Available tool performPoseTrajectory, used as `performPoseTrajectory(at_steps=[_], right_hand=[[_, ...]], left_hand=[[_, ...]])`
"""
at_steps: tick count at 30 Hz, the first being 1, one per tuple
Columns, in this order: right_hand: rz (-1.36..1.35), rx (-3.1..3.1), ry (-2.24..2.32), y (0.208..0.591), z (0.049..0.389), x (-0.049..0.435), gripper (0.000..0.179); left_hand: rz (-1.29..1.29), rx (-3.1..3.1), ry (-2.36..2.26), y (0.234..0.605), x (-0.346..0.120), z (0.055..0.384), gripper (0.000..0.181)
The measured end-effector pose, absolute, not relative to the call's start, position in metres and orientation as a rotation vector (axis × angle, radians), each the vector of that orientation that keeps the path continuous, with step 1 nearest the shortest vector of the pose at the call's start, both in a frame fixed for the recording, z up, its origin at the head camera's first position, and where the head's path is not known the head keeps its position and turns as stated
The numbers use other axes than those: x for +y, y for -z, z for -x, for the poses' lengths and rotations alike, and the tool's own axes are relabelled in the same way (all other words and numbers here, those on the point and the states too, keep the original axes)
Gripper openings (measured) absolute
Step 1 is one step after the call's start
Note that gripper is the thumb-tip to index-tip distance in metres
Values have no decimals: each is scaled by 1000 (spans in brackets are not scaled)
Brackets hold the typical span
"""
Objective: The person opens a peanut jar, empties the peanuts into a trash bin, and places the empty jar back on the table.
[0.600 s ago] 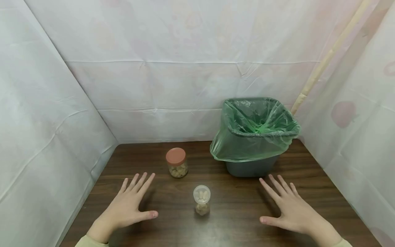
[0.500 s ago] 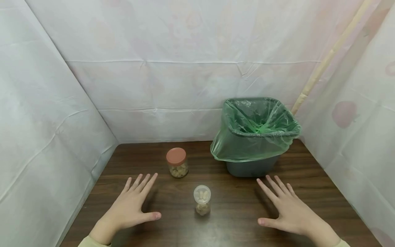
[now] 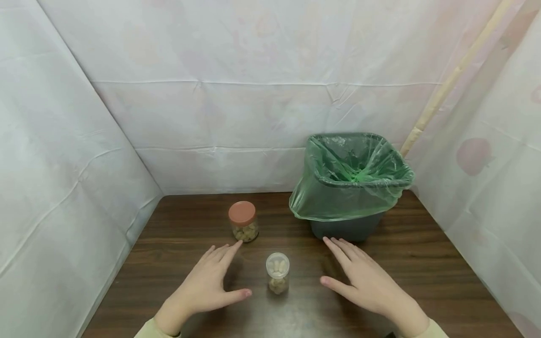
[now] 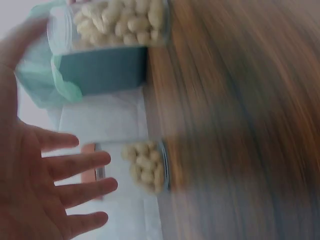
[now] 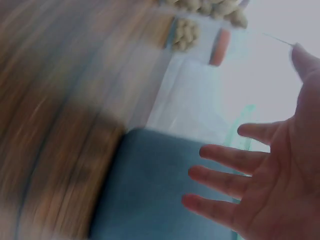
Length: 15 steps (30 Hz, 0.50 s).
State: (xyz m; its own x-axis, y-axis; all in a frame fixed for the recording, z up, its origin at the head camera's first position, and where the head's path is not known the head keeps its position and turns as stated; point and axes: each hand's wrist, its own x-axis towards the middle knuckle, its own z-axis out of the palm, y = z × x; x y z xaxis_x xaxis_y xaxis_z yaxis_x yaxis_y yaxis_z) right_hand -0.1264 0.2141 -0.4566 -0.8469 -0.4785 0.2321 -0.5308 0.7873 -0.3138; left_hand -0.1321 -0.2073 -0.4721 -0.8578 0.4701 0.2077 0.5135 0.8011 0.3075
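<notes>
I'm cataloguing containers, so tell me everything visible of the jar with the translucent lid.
The jar is small, cylindrical and clear, apparently plastic, with a round translucent lid on top. Pale, nut-like pieces fill most of it. It stands upright on the dark brown table, between the left hand and the right hand; neither touches it.

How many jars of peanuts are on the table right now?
2: the clear-lidded jar stands between the left hand and the right hand; the coral-lidded jar stands farther back, to its left. Any behind the trash bin would be hidden.
</notes>
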Motion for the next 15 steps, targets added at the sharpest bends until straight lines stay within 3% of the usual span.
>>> performPoseTrajectory(at_steps=[5,15], right_hand=[[-795,-2775,-616,456,136,186,82],[-833,-2709,-732,459,143,141,72]], left_hand=[[773,-2899,775,477,-186,137,108],[843,-2890,936,495,-156,144,114]])
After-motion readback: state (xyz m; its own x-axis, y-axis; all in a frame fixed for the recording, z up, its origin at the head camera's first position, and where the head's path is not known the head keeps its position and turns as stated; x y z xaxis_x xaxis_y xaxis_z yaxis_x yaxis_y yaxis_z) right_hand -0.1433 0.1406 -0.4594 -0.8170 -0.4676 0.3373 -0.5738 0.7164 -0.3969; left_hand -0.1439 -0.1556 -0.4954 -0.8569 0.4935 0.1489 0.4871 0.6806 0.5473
